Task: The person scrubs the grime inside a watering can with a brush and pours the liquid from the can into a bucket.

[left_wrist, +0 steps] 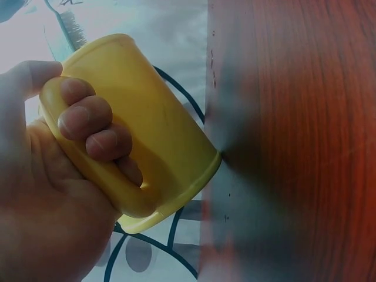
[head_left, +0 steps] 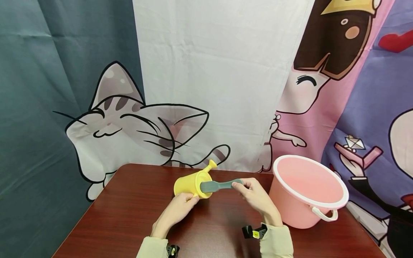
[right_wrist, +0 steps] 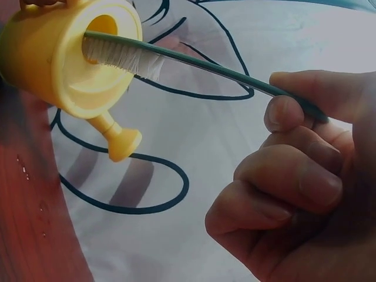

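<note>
A yellow toy watering can is tipped onto its side above the table, its top opening facing right and its spout pointing away. My left hand grips its handle, fingers curled through the loop in the left wrist view. In my right hand, thumb and fingers pinch the handle end of a grey-green scrubbing brush. White bristles show under the brush head in the right wrist view. The head's tip reaches into the can's round opening, where the rim partly hides it.
A pink bucket with a white rim and a white handle stands on the right of the dark red-brown wooden table. Behind the table hangs a cartoon-printed curtain. Black wrist cameras sit at both sleeves.
</note>
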{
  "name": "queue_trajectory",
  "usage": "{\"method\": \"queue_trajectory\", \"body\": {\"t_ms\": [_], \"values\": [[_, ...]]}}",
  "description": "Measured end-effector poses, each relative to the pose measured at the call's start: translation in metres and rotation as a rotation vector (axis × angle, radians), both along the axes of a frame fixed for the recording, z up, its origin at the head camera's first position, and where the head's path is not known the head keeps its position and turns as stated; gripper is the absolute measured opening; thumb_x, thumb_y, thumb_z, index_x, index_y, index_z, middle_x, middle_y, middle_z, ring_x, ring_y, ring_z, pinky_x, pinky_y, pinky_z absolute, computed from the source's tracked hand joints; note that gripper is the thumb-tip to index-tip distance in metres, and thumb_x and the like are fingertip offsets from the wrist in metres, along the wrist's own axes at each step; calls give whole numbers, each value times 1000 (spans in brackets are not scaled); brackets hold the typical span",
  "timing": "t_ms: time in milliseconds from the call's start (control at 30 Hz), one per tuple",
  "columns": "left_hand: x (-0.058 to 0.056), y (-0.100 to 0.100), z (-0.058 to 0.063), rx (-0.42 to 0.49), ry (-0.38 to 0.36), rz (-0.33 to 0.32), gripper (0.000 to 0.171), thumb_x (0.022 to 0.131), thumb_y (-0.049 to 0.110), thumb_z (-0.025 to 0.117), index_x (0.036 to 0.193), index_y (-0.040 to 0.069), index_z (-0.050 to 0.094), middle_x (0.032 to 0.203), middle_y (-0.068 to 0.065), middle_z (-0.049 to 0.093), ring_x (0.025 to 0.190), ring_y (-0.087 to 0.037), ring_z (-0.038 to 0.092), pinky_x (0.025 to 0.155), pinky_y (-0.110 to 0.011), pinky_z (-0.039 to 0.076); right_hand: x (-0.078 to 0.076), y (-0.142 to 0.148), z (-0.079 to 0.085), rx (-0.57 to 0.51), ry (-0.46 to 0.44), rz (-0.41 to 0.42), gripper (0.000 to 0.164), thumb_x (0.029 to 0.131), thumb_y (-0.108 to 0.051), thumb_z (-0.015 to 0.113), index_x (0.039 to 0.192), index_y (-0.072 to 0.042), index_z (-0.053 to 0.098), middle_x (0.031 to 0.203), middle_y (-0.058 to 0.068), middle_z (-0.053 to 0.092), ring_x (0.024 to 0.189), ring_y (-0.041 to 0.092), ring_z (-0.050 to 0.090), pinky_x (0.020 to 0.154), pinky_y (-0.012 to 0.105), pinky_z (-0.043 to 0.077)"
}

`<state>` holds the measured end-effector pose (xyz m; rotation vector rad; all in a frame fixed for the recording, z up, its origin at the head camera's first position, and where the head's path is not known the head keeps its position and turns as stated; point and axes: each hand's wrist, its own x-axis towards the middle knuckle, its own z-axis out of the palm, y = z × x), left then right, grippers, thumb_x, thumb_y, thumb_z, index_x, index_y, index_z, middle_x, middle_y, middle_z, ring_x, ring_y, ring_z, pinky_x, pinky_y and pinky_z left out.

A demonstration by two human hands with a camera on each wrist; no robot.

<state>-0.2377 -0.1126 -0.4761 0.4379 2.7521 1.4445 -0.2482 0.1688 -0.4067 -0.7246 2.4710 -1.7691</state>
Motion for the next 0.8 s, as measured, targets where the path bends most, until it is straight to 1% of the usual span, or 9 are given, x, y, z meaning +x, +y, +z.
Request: {"method": "queue_trajectory", "body": {"t_ms": [200, 400, 567, 667, 800], "values": [[-1, 0, -1, -16, 4, 2, 43, 99, 37, 54, 61, 19, 42, 56, 10, 32, 50, -6, 29, 49, -22, 27, 2, 2, 3, 19, -2, -11, 41, 96, -18, 63, 65, 5, 48, 54, -1, 31, 48, 9, 29, 46, 23, 25], [-2, -1, -1, -2, 16, 8, 44, 99, 37, 55, 61, 18, 43, 56, 10, 32, 50, -6, 29, 48, -23, 27, 4, 6, 7, 7, 24, -11, 38, 97, -16, 62, 63, -2, 48, 54, -1, 30, 48, 8, 29, 44, 25, 24], [-2, -2, -3, 15, -4, 15, 44, 99, 37, 54, 61, 18, 43, 56, 10, 32, 50, -6, 29, 48, -22, 27, 6, 6, 11, 14, 39, -5, 38, 97, -16, 62, 63, -5, 48, 55, -2, 31, 49, 8, 30, 45, 24, 26], [-2, -2, -3, 14, -6, 11, 43, 99, 36, 54, 61, 18, 43, 56, 10, 33, 50, -6, 30, 49, -22, 27, 8, 6, 12, 33, 36, -23, 38, 96, -18, 63, 63, -7, 49, 55, -2, 32, 49, 8, 31, 46, 23, 26], [-2, -2, -2, 12, -9, 15, 44, 99, 37, 54, 61, 18, 44, 56, 10, 33, 50, -7, 30, 49, -22, 27, 8, 11, 12, 22, 20, -60, 40, 96, -19, 63, 62, -6, 48, 54, -1, 31, 49, 9, 30, 46, 23, 26]]}}
